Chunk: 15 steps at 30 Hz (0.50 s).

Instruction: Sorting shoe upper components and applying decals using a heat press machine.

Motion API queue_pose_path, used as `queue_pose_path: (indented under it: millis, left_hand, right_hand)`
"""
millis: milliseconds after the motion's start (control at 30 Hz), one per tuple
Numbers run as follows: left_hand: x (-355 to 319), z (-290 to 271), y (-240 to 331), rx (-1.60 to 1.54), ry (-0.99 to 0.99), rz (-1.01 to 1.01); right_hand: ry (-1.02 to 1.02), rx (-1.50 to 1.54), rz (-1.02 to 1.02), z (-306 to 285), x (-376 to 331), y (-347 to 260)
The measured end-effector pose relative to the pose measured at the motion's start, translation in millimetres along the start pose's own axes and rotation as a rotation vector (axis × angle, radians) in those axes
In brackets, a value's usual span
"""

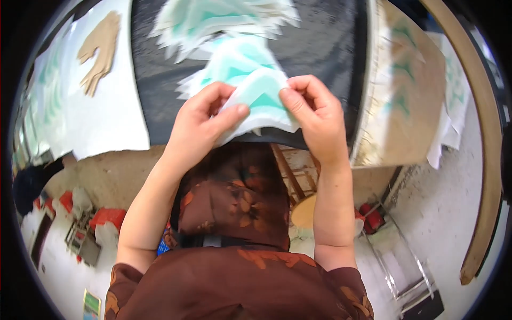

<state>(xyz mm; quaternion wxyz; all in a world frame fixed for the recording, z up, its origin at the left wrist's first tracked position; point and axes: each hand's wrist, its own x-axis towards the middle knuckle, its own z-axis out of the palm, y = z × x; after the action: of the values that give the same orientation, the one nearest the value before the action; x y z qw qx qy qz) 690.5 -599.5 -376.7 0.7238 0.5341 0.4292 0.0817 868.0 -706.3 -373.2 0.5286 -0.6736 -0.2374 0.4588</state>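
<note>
Between my two hands, a thin white fabric piece (265, 101) with a green chevron pattern is held up at the near edge of the table. My left hand (204, 118) is closed on its left edge, thumb on top. The right-hand edge is pinched by my right hand (316, 109) between thumb and fingers. Just beyond the hands lies a small pile of similar green-and-white pieces (240, 50), partly hidden by the held one. A larger fanned stack (226, 16) of such pieces sits farther back.
A black sheet (160, 80) covers the middle of the table. To the left, brown hand-shaped cutouts (101, 50) rest on a white sheet (120, 114). On the right is a tan board (413, 101) with green marks. A wooden stool (303, 213) stands below the table.
</note>
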Motion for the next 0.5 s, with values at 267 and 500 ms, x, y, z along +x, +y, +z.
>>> queue_pose_path:
  millis: [267, 500]
  left_hand:
    - [-41.4, 60.9, -8.4, 0.213, -0.462, 0.087]
    - [-46.0, 60.5, -33.4, 0.300, -0.393, -0.056]
  right_hand:
    - [0.292, -0.148, 0.078, -145.8, -78.4, -23.5]
    - [0.448, -0.423, 0.106, -229.6, -74.0, -2.2]
